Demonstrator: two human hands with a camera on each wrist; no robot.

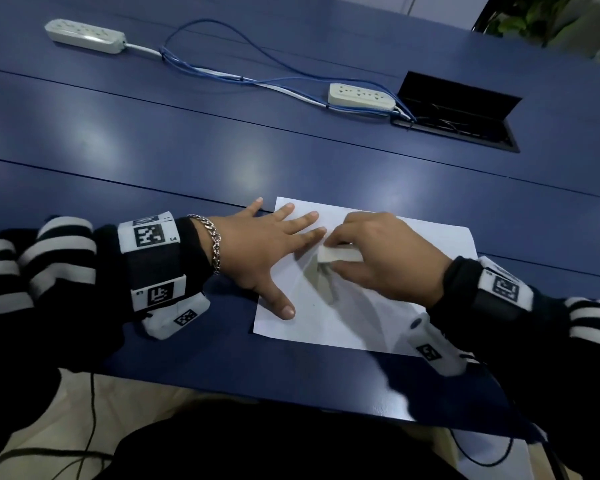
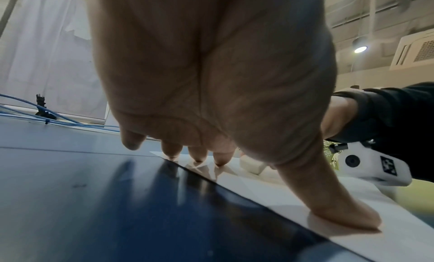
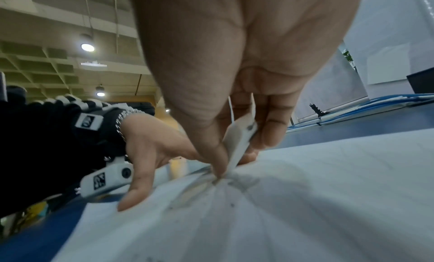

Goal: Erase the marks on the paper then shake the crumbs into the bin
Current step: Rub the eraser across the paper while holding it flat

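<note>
A white sheet of paper [image 1: 378, 306] lies on the blue table [image 1: 187, 150] near its front edge. My left hand [image 1: 267, 251] lies flat with fingers spread, pressing the paper's left side; thumb and three fingertips touch the sheet [image 2: 305, 201]. My right hand [image 1: 381, 258] pinches a white eraser [image 1: 338, 254] between thumb and fingers and presses its end onto the paper [image 3: 305, 201] beside the left fingertips. In the right wrist view the eraser [image 3: 237, 145] meets the paper where grey smudges and small dark crumbs [image 3: 232, 204] show. No bin is in view.
Two white power strips [image 1: 84, 34] [image 1: 361, 95] and blue cables [image 1: 222, 67] lie across the far half of the table. An open cable hatch [image 1: 458, 112] sits at the back right. The table's front edge runs just below the paper.
</note>
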